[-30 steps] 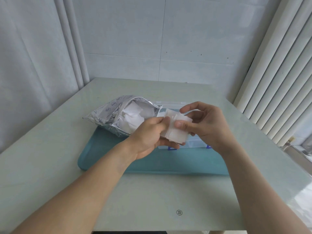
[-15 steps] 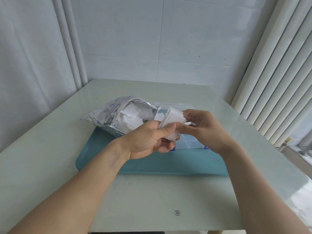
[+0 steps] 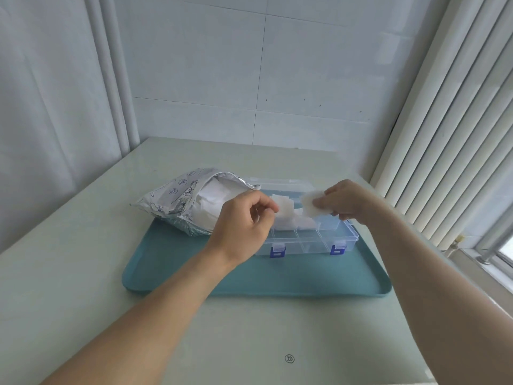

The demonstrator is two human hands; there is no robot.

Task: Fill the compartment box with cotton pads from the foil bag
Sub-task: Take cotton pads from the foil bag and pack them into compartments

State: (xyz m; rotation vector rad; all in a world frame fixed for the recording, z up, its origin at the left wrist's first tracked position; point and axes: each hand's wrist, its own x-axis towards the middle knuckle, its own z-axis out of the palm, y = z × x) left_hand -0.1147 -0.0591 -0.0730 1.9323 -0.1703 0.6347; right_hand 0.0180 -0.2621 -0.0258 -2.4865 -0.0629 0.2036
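R hand (image 3: 350, 200) pinches a cotton pad (image 3: 313, 204) at its 9 o'clock, above the box (image 3: 311, 234). L hand (image 3: 244, 218) fingers curled, holding nothing visible; more pads at its 3 o'clock. Foil bag (image 3: 177, 201) at box's 9 o'clock, on tray (image 3: 277, 279)

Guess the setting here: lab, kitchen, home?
Probably a plain room at home or a small office, by a window; hard to say more. A pale table stands in a corner of tiled wall, with a curtain to the left and vertical blinds to the right.
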